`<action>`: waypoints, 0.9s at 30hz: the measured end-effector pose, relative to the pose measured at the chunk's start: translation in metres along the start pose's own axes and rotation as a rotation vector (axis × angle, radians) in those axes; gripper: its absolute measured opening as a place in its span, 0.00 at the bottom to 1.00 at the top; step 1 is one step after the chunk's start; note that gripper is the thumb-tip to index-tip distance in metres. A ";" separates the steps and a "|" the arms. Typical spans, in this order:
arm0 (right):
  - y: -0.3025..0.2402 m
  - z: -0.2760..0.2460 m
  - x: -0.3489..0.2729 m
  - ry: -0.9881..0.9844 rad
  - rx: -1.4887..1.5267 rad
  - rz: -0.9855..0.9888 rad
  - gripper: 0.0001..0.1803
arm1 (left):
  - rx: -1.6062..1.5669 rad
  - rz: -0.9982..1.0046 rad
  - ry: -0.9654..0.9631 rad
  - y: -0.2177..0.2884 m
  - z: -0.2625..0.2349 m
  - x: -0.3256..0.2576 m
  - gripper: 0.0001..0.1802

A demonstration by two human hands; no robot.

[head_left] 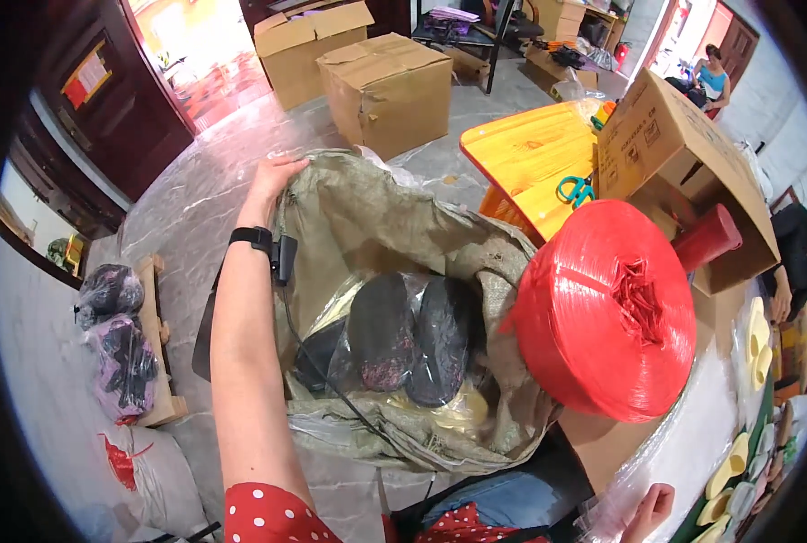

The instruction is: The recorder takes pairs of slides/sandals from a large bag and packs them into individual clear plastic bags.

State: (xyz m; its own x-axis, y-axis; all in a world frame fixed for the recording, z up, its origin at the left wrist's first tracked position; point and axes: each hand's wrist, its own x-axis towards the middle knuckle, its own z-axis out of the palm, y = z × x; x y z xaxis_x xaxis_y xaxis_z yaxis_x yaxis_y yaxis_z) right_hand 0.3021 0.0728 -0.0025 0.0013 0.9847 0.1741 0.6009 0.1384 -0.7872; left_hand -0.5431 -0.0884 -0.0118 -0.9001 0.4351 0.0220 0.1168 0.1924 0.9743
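A greenish-brown woven sack (376, 195) stands wide open in front of me. My left hand (276, 181) is closed on its far left rim, the arm stretched along the sack's side. Inside lies a pair of dark, sole-shaped pieces (381, 330) with pink specks, wrapped in clear plastic. Pale yellow pieces (458, 407) show beneath them. At the lower right my right hand (652, 511) has its fingers curled, beside clear plastic bags (634, 471); whatever it may hold is hidden. A dark cable (331, 366) crosses the sack from my left wrist.
A big roll of red plastic twine (566, 317) rises at the sack's right. Behind it are a yellow wooden table (530, 149) with green-handled scissors (575, 190) and an open carton (657, 136). Yellow soles (729, 466) line the right. Cartons (390, 100) stand ahead; another person (714, 80) sits far right.
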 end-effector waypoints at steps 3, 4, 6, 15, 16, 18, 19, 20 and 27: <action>0.003 -0.002 0.001 0.010 0.035 -0.006 0.11 | 0.099 -0.071 -0.010 -0.017 0.013 0.003 0.16; 0.002 -0.004 0.000 0.027 0.036 -0.013 0.11 | 0.082 -0.066 -0.026 -0.021 0.023 0.001 0.16; -0.006 -0.009 -0.007 0.062 0.013 -0.013 0.11 | -0.065 -0.576 0.043 -0.035 0.034 0.000 0.14; -0.015 -0.019 -0.020 0.057 0.020 0.025 0.11 | -0.093 -0.162 0.031 -0.123 0.007 -0.010 0.19; -0.011 -0.026 -0.022 0.076 0.028 0.052 0.11 | -0.088 -0.167 0.092 -0.108 0.011 -0.012 0.19; -0.006 -0.036 -0.018 0.062 0.031 0.041 0.09 | -0.055 -0.182 0.243 -0.080 -0.006 -0.045 0.21; 0.001 -0.040 -0.014 0.046 0.029 0.017 0.06 | -0.028 -0.191 0.333 -0.054 -0.016 -0.047 0.21; 0.019 -0.046 -0.011 0.044 0.030 0.035 0.06 | -0.017 -0.196 0.393 -0.042 -0.012 -0.060 0.22; 0.073 -0.067 0.009 0.228 0.266 -0.119 0.07 | 0.382 0.223 0.087 0.047 0.021 -0.188 0.27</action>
State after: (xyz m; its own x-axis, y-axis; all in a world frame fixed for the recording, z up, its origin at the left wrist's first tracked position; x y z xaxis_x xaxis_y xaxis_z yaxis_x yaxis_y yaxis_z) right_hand 0.3990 0.0847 -0.0189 0.1404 0.9154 0.3773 0.3786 0.3025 -0.8747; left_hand -0.3600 -0.1427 0.0252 -0.8654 0.4305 0.2563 0.4437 0.4208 0.7913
